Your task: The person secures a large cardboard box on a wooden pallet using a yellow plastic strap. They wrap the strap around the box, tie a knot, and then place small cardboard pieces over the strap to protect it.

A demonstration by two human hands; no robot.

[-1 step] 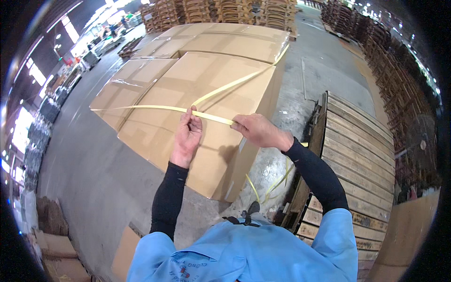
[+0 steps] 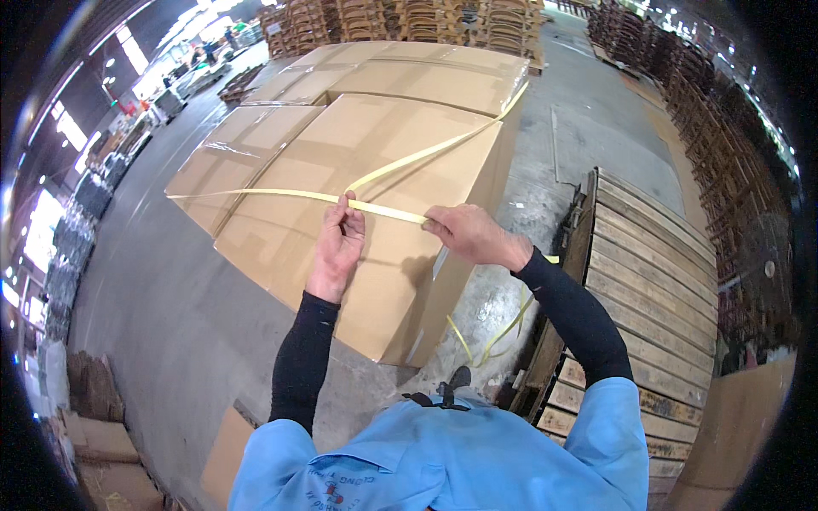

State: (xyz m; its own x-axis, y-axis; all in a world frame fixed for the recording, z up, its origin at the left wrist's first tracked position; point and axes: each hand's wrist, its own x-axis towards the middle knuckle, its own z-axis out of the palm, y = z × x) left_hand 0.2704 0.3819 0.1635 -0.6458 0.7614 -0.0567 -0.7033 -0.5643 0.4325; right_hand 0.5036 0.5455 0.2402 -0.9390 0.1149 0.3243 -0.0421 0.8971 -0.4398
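A large flat stack of brown cardboard boxes [image 2: 375, 145] stands on the concrete floor in front of me. A yellow plastic strap [image 2: 256, 193] runs across its top, and a second length [image 2: 434, 149] heads to the far right corner. My left hand [image 2: 336, 247] pinches the strap where the two lengths meet, near the stack's front edge. My right hand [image 2: 469, 234] grips the same strap a little further right, at the box's edge. Both forearms wear black sleeves.
Loose yellow strap [image 2: 498, 336] lies on the floor by my feet. A wooden pallet [image 2: 648, 281] lies on my right. Stacked pallets line the back [image 2: 409, 17] and right side [image 2: 724, 128]. Folded cardboard [image 2: 94, 443] sits at lower left.
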